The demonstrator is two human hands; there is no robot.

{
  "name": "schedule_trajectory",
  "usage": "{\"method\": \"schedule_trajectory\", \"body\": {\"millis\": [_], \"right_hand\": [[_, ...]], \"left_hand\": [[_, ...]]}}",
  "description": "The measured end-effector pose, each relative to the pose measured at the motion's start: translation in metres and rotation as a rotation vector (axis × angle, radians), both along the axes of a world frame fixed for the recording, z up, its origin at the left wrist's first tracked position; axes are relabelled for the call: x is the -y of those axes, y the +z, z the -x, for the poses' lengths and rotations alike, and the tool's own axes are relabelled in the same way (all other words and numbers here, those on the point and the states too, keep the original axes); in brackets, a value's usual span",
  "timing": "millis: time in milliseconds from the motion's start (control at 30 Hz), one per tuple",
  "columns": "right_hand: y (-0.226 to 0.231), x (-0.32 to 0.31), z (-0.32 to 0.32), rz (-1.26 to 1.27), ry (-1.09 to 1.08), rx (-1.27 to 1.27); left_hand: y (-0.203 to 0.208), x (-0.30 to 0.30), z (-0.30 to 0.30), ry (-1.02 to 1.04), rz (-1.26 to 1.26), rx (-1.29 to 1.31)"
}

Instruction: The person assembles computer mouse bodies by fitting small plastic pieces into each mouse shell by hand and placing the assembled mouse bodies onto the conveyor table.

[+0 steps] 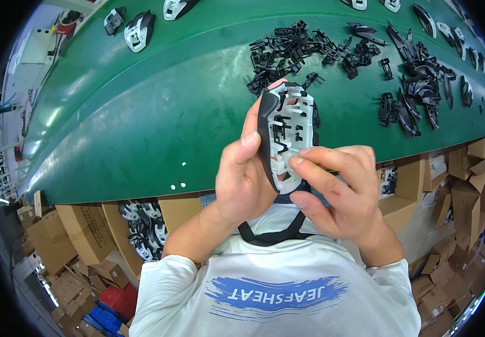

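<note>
My left hand [239, 180] is wrapped round a white and black computer-mouse shell [293, 115], held upright above the table's near edge. Its hollow white inside, with posts and ribs, faces to the right. Small black plastic parts [281, 130] sit within the shell. The index and middle fingertips of my right hand [346, 188] touch the inner lower part of the shell. That hand's thumb stands apart by the lower end, and I see nothing held between its fingers.
On the green table [141, 123] lie a heap of small black plastic clips [279, 59] and, farther right, curved black side pieces [422, 84]. Finished-looking shells [139, 32] lie along the far side. Cardboard boxes [85, 233] line the near edge, one holding several shells [144, 227].
</note>
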State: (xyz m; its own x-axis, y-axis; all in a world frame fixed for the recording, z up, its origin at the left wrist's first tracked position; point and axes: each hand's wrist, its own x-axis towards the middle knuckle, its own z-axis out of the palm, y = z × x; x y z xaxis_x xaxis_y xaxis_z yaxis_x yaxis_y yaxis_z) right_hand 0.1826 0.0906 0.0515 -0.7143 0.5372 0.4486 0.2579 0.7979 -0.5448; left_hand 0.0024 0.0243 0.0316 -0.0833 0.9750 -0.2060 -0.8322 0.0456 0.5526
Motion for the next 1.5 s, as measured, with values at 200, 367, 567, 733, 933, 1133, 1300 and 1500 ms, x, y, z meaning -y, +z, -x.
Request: {"method": "schedule_trajectory", "body": {"millis": [200, 367, 567, 733, 933, 1133, 1300, 1500], "right_hand": [[0.005, 0.006, 0.007, 0.179, 0.025, 0.021], [0.010, 0.004, 0.009, 0.235, 0.054, 0.057], [0.013, 0.002, 0.008, 0.272, 0.072, 0.070], [0.002, -0.012, 0.002, 0.322, 0.114, 0.090], [-0.011, -0.019, -0.002, 0.372, 0.193, 0.084], [-0.022, -0.012, 0.002, 0.248, 0.121, 0.111], [-0.018, 0.004, 0.017, 0.017, -0.069, -0.042], [-0.003, 0.009, 0.005, -0.015, -0.052, -0.078]], "left_hand": [[-0.002, -0.001, -0.002, 0.023, -0.048, -0.176], [0.002, 0.001, -0.005, 0.029, -0.033, -0.233], [-0.006, 0.006, -0.006, 0.011, -0.066, -0.249], [-0.015, 0.005, -0.015, 0.075, -0.075, -0.233], [-0.030, 0.007, -0.015, 0.028, -0.131, -0.403], [-0.047, 0.006, -0.021, 0.065, -0.096, -0.446], [-0.025, 0.001, -0.016, 0.156, -0.060, -0.129], [-0.005, 0.011, -0.007, 0.112, -0.105, 0.371]]}}
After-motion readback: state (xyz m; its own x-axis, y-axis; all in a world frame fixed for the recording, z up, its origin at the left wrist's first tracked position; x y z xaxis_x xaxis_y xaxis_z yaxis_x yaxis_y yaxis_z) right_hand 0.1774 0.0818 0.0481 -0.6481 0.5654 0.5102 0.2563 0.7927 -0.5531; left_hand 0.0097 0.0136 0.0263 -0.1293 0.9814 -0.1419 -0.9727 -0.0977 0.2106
